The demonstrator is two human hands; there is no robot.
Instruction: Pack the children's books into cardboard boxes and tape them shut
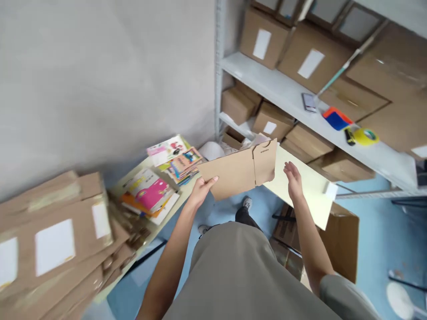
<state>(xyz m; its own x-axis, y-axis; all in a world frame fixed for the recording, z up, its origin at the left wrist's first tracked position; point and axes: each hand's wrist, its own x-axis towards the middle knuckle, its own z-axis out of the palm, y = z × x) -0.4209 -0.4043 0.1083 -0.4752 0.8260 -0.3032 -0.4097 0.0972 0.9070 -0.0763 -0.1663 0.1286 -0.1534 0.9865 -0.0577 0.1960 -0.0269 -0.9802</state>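
Overhead, grey shelving [283,95] loaded with sealed cartons [310,58] fills the upper right of the frame, a heap of labelled flat mailers [53,240] the lower left, colourful booklets [156,189] on a pale table [313,186] between. At centre frame, a flat cardboard mailer [238,171] hangs above the blue floor, long axis running left to right and tilting up rightward, still unfolded and apparently unpacked. The left hand [200,191] pinches its lower left edge; the right hand [293,180] hovers just beside it, fingers spread, holding nothing
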